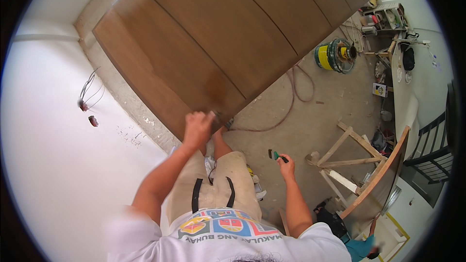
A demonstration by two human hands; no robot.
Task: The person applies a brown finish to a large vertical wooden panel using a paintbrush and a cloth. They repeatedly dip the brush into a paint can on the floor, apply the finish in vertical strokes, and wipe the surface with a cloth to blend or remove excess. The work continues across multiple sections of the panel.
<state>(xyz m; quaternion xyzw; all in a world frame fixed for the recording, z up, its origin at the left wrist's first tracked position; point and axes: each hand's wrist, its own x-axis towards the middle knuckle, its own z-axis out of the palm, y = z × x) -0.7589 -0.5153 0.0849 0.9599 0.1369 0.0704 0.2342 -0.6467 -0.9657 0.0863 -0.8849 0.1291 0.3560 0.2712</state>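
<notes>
My left hand (198, 125) is closed at the lower edge of a large brown wooden panel (179, 29) with parallel grooves, around a blurred greyish object (213, 116) that I cannot make out. A darker, shiny patch shows on the panel just above it. My right hand (285, 162) grips a small green-handled brush (277, 156) with a dark head, held out over the bare concrete floor, to the right of my legs.
A hose reel (330, 57) and loose hose (303, 99) lie right of the panel. A wooden trestle (347, 150) and curved board (383, 174) stand at right. A person (340, 230) works at lower right. A white wall (58, 155) with wires rises at left.
</notes>
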